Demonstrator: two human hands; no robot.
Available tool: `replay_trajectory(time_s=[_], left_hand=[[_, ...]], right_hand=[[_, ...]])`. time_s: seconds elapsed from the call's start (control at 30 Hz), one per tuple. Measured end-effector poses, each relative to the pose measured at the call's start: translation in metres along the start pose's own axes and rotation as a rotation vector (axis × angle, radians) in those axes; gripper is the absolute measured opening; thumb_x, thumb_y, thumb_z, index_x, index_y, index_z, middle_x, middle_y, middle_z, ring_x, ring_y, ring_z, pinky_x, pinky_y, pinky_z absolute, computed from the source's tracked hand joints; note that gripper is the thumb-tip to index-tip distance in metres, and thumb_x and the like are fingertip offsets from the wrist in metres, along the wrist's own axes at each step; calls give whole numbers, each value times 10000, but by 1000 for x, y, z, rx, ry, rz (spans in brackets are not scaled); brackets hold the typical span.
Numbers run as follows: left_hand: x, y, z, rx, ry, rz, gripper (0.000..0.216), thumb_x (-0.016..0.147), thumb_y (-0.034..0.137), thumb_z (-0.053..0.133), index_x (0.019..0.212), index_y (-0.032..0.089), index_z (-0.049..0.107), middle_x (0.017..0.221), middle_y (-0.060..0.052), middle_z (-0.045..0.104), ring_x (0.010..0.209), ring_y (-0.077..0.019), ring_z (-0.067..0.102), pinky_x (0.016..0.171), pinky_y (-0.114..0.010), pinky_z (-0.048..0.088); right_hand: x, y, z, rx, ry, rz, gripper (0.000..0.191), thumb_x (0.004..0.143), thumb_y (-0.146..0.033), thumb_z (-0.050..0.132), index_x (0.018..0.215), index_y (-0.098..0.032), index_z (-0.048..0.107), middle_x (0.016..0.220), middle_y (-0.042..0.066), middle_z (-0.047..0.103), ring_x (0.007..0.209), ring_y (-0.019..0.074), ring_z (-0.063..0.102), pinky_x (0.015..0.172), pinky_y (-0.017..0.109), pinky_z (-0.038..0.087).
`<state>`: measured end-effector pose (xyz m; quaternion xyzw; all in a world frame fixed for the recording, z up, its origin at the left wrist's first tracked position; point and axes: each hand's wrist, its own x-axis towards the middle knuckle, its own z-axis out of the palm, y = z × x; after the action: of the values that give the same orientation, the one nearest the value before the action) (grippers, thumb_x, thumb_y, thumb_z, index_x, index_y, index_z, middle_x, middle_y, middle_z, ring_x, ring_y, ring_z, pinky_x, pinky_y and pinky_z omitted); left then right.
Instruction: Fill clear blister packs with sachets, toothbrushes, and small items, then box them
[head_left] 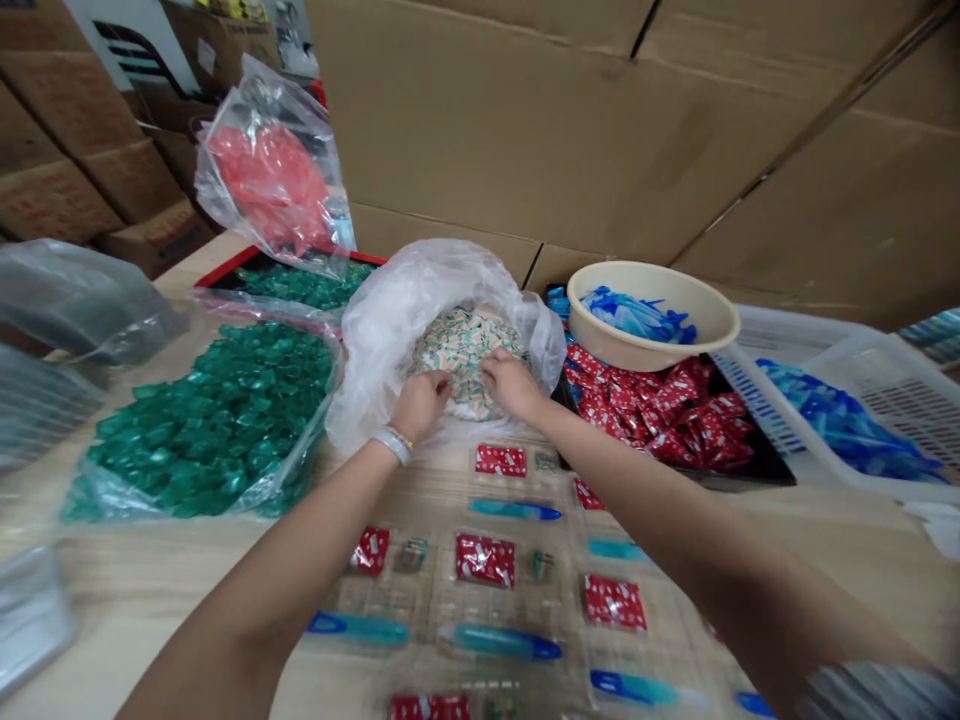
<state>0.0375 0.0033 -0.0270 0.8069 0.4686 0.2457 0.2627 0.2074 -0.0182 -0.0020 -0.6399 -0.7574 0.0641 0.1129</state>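
Observation:
An open white plastic bag holds a heap of small pale pieces patterned in green and peach. My left hand, with a band on its wrist, is at the heap's front left, fingers curled together. On the right side of the same heap, my right hand has its fingers pinched down at the pieces. Whatever either hand grips is too small to make out. Below the hands lie rows of clear trays bearing red patterned packets, blue-teal pen-like tools and small greenish pieces.
A clear bag of green pieces lies at left, before a red-rimmed tray. A bag of red-pink pieces stands behind. At right are a cream basin, a black tray of red packets and white baskets. Cardboard boxes wall the back.

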Motion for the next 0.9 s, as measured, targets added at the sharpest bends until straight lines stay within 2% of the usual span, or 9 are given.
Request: replay_trajectory(time_s=[0.13,0.23,0.4,0.6,0.9], left_hand=[[-3,-12,4,-87,-57,-64,204,695,124,490,804,104,661,738,-51,669,664,-140,578,625,-228,441],[-5,-13,3,-109,-88,-37,187,680,124,503,772,110,664,701,-32,661,633,-130,562,607,-222,431],[-11,-12,-2,-129,-121,28,210,673,98,492,794,109,663,732,-37,663,653,-131,558,634,-225,427],[-14,-11,1,-110,-120,104,253,686,74,451,823,125,657,785,-39,669,713,-144,567,696,-243,423],[-17,-10,-5,-176,-242,251,231,687,104,478,849,129,639,757,-7,641,646,-110,534,633,-205,405]], right_hand=[[-13,-13,27,642,-31,224,138,727,-171,479,802,-126,586,648,-6,552,578,103,491,555,210,402],[-20,-20,44,833,12,261,121,694,-161,499,788,-130,570,620,-24,532,555,95,476,556,209,393],[-29,-19,54,750,86,93,134,653,-96,506,745,-156,582,694,-8,564,648,113,499,650,243,401],[-31,-16,50,682,63,7,114,676,-90,511,724,-166,581,674,-11,555,636,113,486,626,232,385],[-40,-26,43,443,140,28,106,691,-76,523,745,-163,549,675,-5,529,646,123,481,622,231,374]])
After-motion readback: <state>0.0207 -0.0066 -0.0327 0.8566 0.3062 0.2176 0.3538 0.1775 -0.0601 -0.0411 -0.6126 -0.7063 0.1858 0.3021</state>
